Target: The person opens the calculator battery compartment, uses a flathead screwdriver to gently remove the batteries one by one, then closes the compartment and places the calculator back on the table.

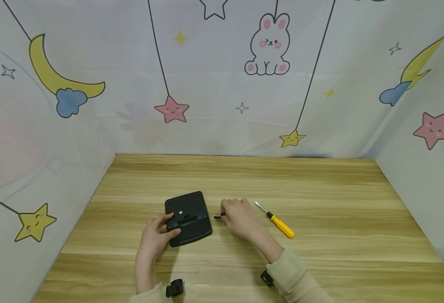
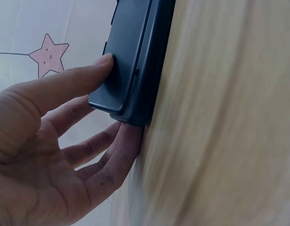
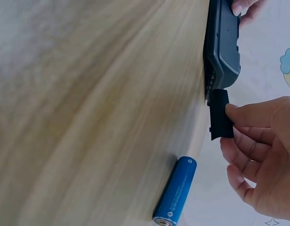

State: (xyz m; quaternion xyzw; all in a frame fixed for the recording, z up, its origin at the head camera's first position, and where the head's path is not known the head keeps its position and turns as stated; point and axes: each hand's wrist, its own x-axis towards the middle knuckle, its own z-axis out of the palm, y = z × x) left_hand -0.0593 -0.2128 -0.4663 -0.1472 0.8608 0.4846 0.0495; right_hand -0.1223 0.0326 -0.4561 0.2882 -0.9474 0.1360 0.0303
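A black calculator lies back side up on the table, its battery slot showing. My left hand grips its left side; in the left wrist view the thumb presses on the back while fingers reach the lower edge. To the right of the calculator, my right hand pinches a small black battery cover between thumb and fingers. A blue battery lies on the table near that hand; the hand hides it in the head view.
Right of my right hand lies a screwdriver with a yellow handle, its metal tip pointing away to the back left. The wooden table meets a patterned cloth at the back and sides.
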